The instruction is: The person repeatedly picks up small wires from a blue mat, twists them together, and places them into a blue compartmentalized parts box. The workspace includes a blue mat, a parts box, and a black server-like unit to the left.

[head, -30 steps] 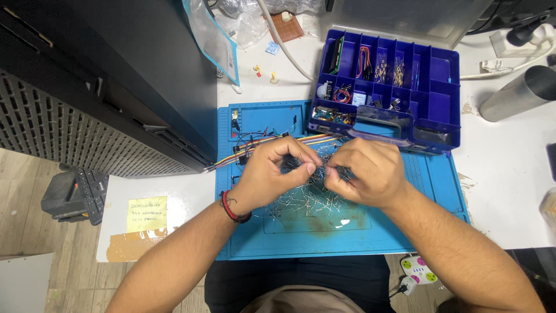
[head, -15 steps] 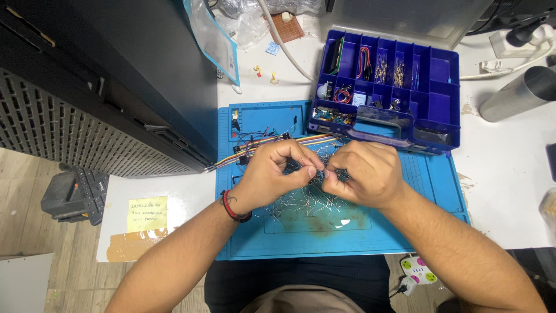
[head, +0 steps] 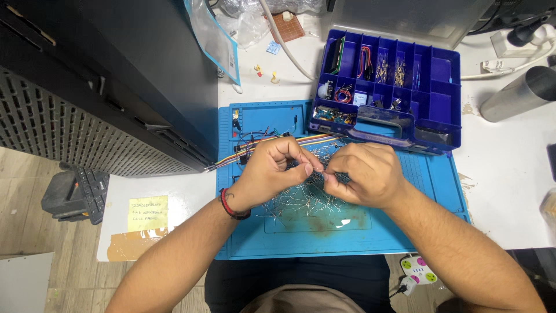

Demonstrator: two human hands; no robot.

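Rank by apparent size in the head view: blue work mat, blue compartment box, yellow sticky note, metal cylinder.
1. blue work mat
2. blue compartment box
3. metal cylinder, partly cut off by the frame
4. yellow sticky note

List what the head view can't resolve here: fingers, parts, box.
- Head view: item pinched between left hand and right hand: too small, covered by fingers.
- Wire leads pile: partly under both hands; type unreadable.
- Blue organizer box: contents too small.
- Metal cylinder: cut by right edge.
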